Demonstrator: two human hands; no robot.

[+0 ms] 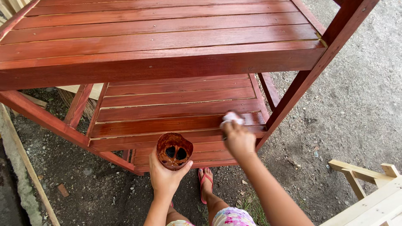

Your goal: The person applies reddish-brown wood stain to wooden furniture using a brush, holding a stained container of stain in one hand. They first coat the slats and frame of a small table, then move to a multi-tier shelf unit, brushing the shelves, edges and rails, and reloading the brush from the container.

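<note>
— Both hands are busy, aren't they? What does each one have?

— Left hand [164,178] is wrapped around a small cup [174,150], gripping it from below with the thumb on the right side. It is held low, in front of the lower shelf [176,111]. The cup is stained dark reddish brown inside and out, and its crumpled rim is open to the camera

— And the other one?

— Right hand [238,140] is closed on a pale rag [231,118], bunched in the fingers. The rag presses on the front right corner of the lower shelf, just beside the slanted leg [293,98]

— What is the shelf part of?

— It belongs to a wooden rack [167,62] with slatted boards, all coated a glossy red-brown. The top shelf [167,29] fills the upper part of the view, and the lower one shows beneath its front rail

— Where does the person stand?

— Right at the front edge, on bare gritty ground [356,104]. One foot in a pink flip-flop [205,182] shows between the arms, just below the rack

— Anything else around?

— At the lower right sits a piece of unpainted pale wooden furniture [368,192], well apart from the rack. On the left, a pale plank [25,163] lies along the dirt
</note>
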